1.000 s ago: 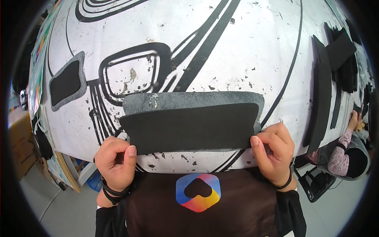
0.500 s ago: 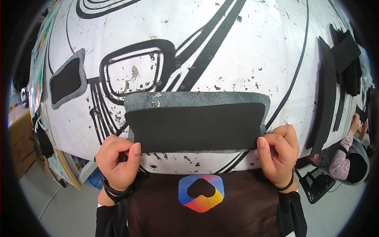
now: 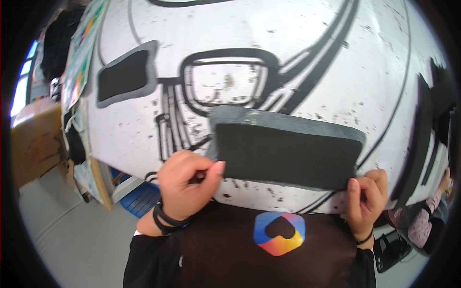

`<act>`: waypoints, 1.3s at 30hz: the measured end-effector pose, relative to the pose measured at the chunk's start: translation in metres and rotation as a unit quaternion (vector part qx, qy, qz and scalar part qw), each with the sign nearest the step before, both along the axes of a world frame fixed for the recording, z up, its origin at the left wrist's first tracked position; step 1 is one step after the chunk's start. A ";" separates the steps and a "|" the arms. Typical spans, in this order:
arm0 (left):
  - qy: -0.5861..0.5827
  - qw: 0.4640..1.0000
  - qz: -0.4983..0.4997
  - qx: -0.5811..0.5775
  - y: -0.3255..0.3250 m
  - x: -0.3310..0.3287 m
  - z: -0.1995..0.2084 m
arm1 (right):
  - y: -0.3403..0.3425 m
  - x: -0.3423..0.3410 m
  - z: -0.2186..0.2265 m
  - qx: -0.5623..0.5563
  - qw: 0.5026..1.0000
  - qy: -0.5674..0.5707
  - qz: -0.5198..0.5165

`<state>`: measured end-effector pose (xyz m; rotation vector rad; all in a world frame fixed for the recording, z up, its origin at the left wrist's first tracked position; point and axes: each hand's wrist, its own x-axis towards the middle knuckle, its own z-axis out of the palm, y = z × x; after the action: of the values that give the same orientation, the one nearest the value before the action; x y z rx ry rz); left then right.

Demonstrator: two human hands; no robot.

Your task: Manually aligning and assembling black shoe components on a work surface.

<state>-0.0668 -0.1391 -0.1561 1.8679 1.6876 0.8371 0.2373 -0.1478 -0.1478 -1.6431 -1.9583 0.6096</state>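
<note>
A wide black panel of flat, soft-looking sheet material [image 3: 288, 156] lies over a slightly larger grey backing piece [image 3: 288, 120], whose rim shows mostly along the far edge. My left hand [image 3: 189, 177] is closed, thumb against bent fingers, at the panel's near left corner. At the near right corner, the thumb and forefinger of my right hand [image 3: 367, 199] pinch the same panel. Farther left lies a smaller black piece [image 3: 122, 76] on its own grey backing [image 3: 151, 62].
The white table cover [image 3: 379, 62] has bold black line drawings and scuffs. Long black strips [image 3: 418, 139] and other dark pieces lie along its right side. A person's patterned sleeve [image 3: 422, 223] shows at the lower right. A cardboard box [image 3: 36, 137] and a blue crate [image 3: 141, 199] stand at the left.
The view has swung left, so the table, panel and hands sit farther right and look tilted. Both hands stay at the panel's near corners.
</note>
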 end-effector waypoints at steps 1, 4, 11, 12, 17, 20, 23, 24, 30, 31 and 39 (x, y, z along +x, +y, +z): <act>-0.004 1.000 0.005 -0.003 0.000 0.001 0.000 | -0.001 -0.001 0.000 -0.001 1.000 0.000 -0.005; -0.004 1.000 0.017 0.000 -0.001 0.001 0.001 | -0.003 -0.001 0.001 -0.014 1.000 0.004 -0.008; 0.009 1.000 0.001 0.008 0.002 0.000 0.001 | -0.002 -0.004 -0.002 -0.018 1.000 0.004 -0.015; 0.010 1.000 0.013 0.013 0.003 0.000 0.002 | -0.002 -0.004 -0.001 -0.017 1.000 0.005 -0.015; 0.015 1.000 0.014 0.006 0.004 0.001 0.001 | -0.002 -0.005 0.001 -0.017 1.000 0.004 -0.018; 0.020 1.000 0.019 0.002 0.003 0.002 0.001 | -0.002 -0.005 0.000 -0.015 1.000 0.003 -0.014; 0.027 0.999 0.023 0.000 0.003 0.002 0.000 | -0.002 -0.005 -0.001 -0.014 1.000 0.000 -0.011; 0.032 0.999 0.024 -0.001 0.003 0.002 0.000 | -0.002 -0.005 -0.001 -0.015 1.000 -0.001 -0.011; 0.032 0.999 0.028 -0.004 0.004 0.004 0.000 | -0.001 -0.006 0.001 -0.021 1.000 -0.003 -0.017; 0.032 0.999 0.028 -0.004 0.004 0.003 0.000 | 0.000 -0.006 0.001 -0.021 1.000 -0.003 -0.017; 0.040 0.998 0.040 -0.012 0.004 0.003 0.002 | 0.001 -0.009 0.000 -0.024 1.000 0.003 -0.017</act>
<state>-0.0638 -0.1354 -0.1545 1.8518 1.8238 0.7779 0.2281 -0.1467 -0.1476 -1.6985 -1.9207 0.6528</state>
